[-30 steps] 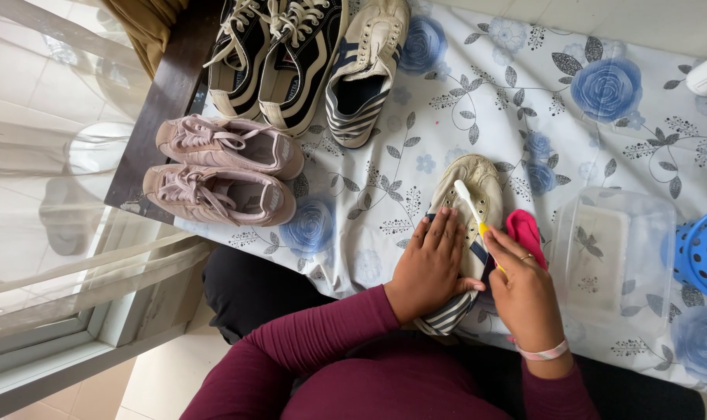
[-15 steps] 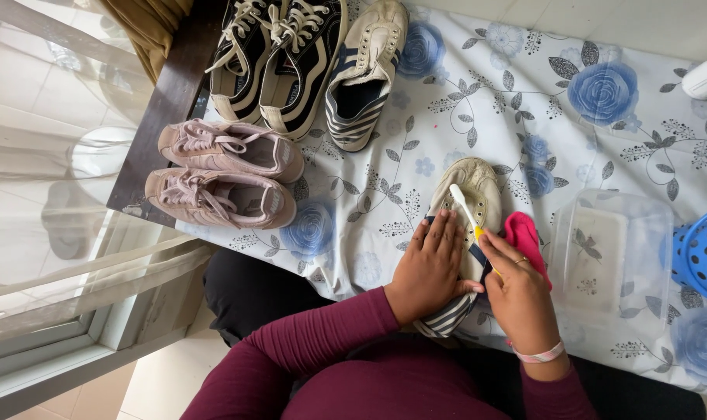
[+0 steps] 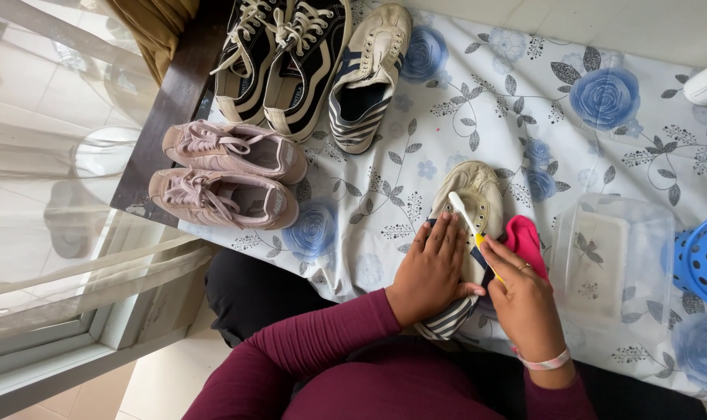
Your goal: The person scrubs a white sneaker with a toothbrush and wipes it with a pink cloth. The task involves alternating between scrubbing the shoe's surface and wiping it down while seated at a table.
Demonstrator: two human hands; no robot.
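Spreading under everything, the floral tablecloth (image 3: 525, 117) could get soiled, I'd say, since the cream striped shoe (image 3: 478, 198) lies on it at the near edge, pinned flat by the left hand (image 3: 431, 272) while the right hand (image 3: 525, 299) grips a toothbrush (image 3: 464, 218) whose flicking bristles might spatter the pink cloth (image 3: 525, 241).

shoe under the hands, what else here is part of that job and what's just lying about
In use:
cream shoe, pinned flat by the left hand
toothbrush, held in the right hand
pink cloth, touching the shoe

Lying about:
pink sneakers
black sneakers
striped shoe
clear tub
blue basket
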